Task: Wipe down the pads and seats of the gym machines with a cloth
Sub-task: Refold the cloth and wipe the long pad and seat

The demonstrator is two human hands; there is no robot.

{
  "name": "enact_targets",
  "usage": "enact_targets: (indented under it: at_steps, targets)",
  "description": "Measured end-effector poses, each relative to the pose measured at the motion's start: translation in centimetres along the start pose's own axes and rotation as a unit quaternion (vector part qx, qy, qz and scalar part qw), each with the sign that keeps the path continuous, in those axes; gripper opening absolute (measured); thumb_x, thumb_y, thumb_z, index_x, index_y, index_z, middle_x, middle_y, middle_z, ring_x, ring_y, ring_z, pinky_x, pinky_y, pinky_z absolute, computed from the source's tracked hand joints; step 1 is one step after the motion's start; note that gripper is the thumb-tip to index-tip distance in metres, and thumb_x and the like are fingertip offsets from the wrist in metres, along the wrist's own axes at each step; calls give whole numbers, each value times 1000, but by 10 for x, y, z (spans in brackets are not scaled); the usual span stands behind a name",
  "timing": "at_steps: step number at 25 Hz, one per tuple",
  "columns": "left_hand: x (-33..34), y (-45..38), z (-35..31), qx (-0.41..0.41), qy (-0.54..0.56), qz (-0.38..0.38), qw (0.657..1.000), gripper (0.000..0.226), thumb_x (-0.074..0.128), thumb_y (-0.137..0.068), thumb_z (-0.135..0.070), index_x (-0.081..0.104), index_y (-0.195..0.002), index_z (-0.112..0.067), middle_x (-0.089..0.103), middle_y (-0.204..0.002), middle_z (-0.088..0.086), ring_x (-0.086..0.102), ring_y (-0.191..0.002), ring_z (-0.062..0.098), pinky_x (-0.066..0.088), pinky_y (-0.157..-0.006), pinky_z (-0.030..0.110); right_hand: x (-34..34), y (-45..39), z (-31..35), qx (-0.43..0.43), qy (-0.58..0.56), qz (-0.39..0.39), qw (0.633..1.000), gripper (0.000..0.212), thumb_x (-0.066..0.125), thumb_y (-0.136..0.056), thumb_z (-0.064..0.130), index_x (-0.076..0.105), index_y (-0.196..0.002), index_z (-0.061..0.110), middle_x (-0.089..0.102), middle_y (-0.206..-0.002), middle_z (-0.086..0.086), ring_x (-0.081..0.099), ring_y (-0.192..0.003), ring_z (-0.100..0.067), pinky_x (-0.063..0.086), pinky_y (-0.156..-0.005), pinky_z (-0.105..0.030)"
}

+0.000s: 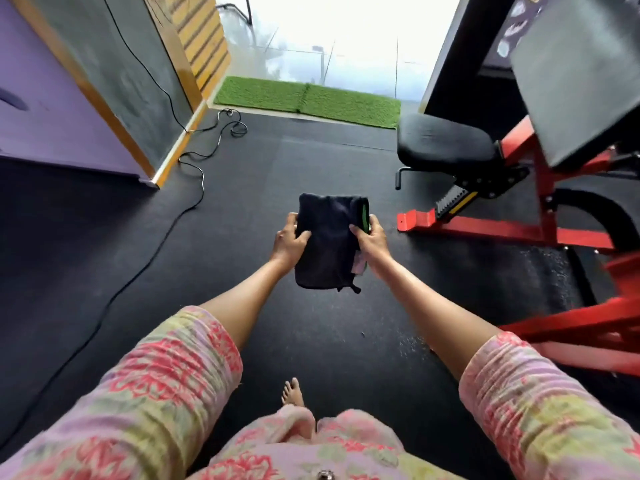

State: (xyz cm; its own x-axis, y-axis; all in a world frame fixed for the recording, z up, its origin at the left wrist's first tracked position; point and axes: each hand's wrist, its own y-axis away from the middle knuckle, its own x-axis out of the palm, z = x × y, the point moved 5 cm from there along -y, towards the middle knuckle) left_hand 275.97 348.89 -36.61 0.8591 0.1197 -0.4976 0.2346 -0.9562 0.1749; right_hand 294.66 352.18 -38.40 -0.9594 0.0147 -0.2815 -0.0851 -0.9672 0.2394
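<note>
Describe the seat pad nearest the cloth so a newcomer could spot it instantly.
Find the red-framed machine on the right. At its near-left end sits the black seat pad, rounded and flat. Unlike the tilted grey back pad above, it lies level beside the green mat.

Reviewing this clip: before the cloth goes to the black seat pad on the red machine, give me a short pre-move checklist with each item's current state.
1. Cloth in hand: ok. Left hand and right hand grip its opposite edges.
2. Cloth folded into a compact pad: ok, though a corner hangs loose at its lower edge.
3. Seat pad free of objects: ok, nothing lies on its visible top.
4. Floor path to the red machine: ok. The black cable runs on the left side, away from the seat.
5. Cloth damp or clean: cannot tell.
6. Seat already wiped: cannot tell.
</note>
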Motion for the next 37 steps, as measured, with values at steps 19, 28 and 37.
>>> enact_targets:
  at_steps: [19, 28, 37]
  targets:
    - [-21, -486, -132, 82, -8, 48, 995, 34, 48, -96, -13, 43, -128, -4, 60, -119, 16, 57, -110, 29, 39, -82, 30, 61, -434, 177, -5, 50, -63, 997, 33, 54, -94, 27, 46, -119, 7, 63, -112, -16, 58, -104, -33, 40, -78, -34]
    - [21, -725, -180, 87, -9, 145, 985, 26, 49, -95, -12, 45, -119, -6, 61, -115, 14, 57, -107, 28, 41, -85, 33, 71, -643, 216, 24, 32, -138, 990, 35, 54, -95, 26, 46, -121, 5, 62, -114, -18, 57, -106, -34, 42, -83, -37]
    - [108, -913, -291, 169, -43, 290, 941, 24, 49, -95, -11, 45, -118, -6, 61, -112, 14, 57, -103, 27, 41, -85, 32, 15, -791, 263, 95, -23, -311, 945, 33, 55, -94, 23, 47, -118, 3, 61, -108, -20, 58, -99, -32, 39, -75, -31]
